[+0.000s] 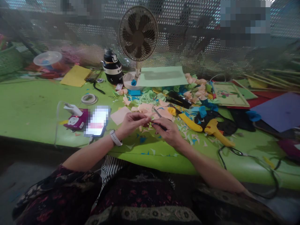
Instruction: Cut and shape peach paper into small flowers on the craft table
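My left hand [133, 122], with a white watch [115, 137] on its wrist, pinches a small peach paper piece [145, 120] just above the green table [32, 109]. My right hand [169, 132] is closed round a pair of scissors [158, 115] whose blades point up and away, right beside the paper. Both hands meet at the table's front edge, over a litter of small paper scraps [187, 131].
A phone [97, 122] and a purple tape dispenser [76, 120] lie left of my hands. A yellow glue gun [217, 131] with its cable, a yellow cutter [190, 123] and paper flowers [197, 89] lie to the right. A desk fan [138, 37], a black bottle [112, 67] and a tape roll [89, 99] stand behind.
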Tool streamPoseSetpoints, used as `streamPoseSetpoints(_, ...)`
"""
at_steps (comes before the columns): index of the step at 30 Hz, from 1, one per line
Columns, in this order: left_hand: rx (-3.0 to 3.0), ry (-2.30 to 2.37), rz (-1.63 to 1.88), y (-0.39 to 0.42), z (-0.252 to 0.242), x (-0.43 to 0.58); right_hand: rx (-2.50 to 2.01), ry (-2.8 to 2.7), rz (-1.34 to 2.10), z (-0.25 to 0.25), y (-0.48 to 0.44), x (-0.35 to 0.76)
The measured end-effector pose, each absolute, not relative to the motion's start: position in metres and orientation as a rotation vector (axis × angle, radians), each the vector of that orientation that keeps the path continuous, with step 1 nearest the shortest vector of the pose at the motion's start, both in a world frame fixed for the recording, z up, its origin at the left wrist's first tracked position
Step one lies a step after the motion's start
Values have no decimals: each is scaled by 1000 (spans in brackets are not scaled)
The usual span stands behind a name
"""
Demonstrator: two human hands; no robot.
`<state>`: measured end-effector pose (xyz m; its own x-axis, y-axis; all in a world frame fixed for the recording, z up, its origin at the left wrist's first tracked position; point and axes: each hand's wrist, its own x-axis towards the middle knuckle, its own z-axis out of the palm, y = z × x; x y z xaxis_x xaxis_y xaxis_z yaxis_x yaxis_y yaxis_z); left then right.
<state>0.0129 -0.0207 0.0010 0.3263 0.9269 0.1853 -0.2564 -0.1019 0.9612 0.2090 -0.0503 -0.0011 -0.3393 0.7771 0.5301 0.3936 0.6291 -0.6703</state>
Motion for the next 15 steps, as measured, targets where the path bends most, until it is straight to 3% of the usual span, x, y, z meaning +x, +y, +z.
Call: streamPoseSetpoints(15,1303,682,1178,-19,-1,12,-951,-1919,621,-4,-52,208)
